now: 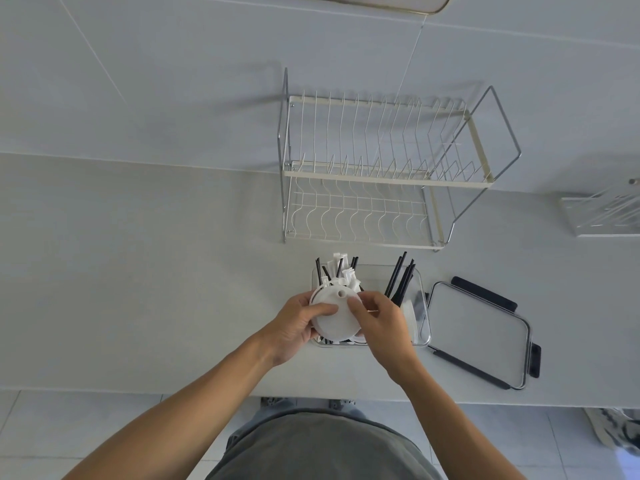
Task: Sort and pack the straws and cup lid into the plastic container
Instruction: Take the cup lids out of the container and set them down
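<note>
A round white cup lid (333,315) with a small hole near its far edge is held in both hands over the left part of a clear plastic container (423,318). The left hand (298,329) cups its left rim, thumb lying across the top. The right hand (377,322) pinches the right rim with curled fingers. Behind the lid, black straws and white paper-wrapped straws (337,270) stand up from the container's left side. A separate bunch of black straws (401,277) leans in its right side.

The container sits on a smooth pale countertop (156,271). Just to its right lies a flat rectangular container lid (479,334), clear with dark clips. Behind stands a two-tier wire dish rack (381,171), white wire on a chrome frame, against a plain pale wall (173,81). Pale floor tiles (52,434) show below the counter's edge.
</note>
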